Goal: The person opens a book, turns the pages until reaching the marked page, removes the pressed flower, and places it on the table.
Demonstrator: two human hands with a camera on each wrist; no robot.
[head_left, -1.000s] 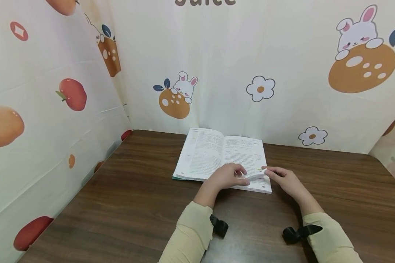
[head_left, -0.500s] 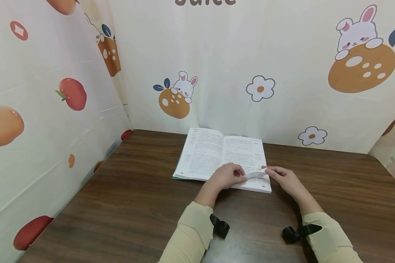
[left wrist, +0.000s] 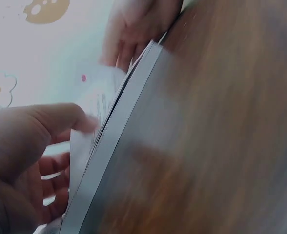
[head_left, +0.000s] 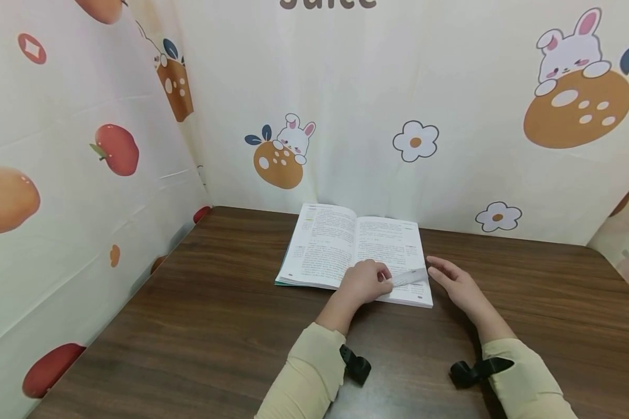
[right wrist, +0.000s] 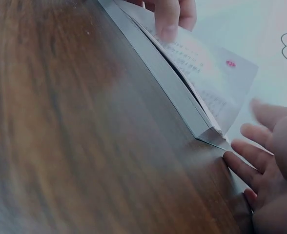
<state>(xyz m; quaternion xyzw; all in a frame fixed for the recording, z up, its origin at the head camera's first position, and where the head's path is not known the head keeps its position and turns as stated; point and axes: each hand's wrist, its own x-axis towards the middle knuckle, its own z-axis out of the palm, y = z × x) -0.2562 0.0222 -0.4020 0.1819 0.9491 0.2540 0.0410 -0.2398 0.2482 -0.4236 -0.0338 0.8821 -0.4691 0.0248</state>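
An open book (head_left: 325,250) with printed pages lies at the back of the table. Over its right-hand side, my left hand (head_left: 366,280) pinches the lower edge of a page (head_left: 411,277), thumb on the near face and fingers behind it in the left wrist view. That page's lower right corner stands lifted off the pages below, as the right wrist view shows. My right hand (head_left: 458,285) is just off the book's right edge, fingers spread and loosely bent, holding nothing.
The brown wooden table (head_left: 215,326) stretches in front and to both sides of the book. A white printed curtain (head_left: 356,169) rises right behind the book, and another (head_left: 84,221) runs along the left edge. Each sleeve carries a black strap.
My right hand has let go of the page's corner and drawn slightly away to the right. The left hand has shifted slightly right, its thumb having closed onto the page.
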